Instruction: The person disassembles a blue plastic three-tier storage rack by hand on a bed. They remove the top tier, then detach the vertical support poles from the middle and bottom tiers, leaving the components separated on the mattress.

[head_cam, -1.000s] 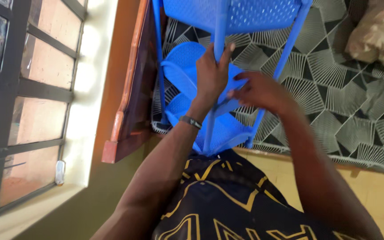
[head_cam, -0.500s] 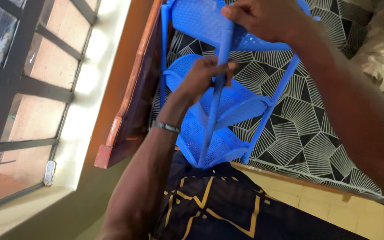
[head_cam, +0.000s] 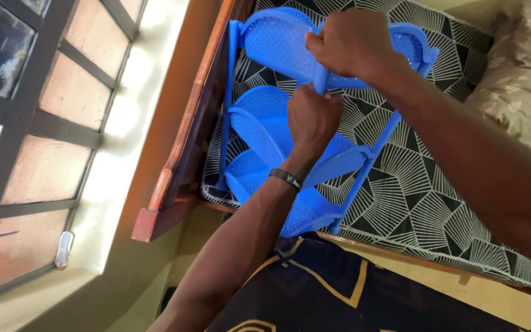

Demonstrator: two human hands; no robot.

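While the blue plastic rack lies on its side on the patterned bedspread, filling the frame from centre toward 12 o'clock, I see my left hand closed in a fist around its middle upright post. My right hand, at 1 o'clock from the left, is clenched on the same post just above, beside the top perforated shelf. A wooden bed frame runs at 9 o'clock of the rack, a barred window beyond it
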